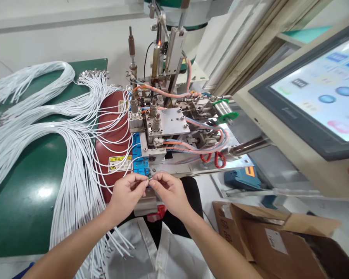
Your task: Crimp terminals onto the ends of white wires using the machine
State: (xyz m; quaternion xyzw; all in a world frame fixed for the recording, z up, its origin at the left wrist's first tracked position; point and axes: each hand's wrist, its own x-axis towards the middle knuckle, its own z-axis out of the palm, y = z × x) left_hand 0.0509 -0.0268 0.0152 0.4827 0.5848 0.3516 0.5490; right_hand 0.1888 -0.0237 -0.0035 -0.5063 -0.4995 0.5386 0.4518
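Observation:
My left hand [130,192] and my right hand [169,192] meet fingertip to fingertip in front of the machine. Both are pinched on a small thin piece, probably a wire end, too small to make out clearly. Just beyond the fingertips are the blue fixture blocks [139,153] along the machine's left edge. White cables [72,170] fan out from a large bundle at the left, and several single ones run to the blue blocks.
A soldering machine [171,122] with hoses and a solder wire spool [224,111] fills the middle. The touchscreen [320,89] hangs at the right. A cardboard box [275,240] stands lower right. The green table [20,193] is at the left.

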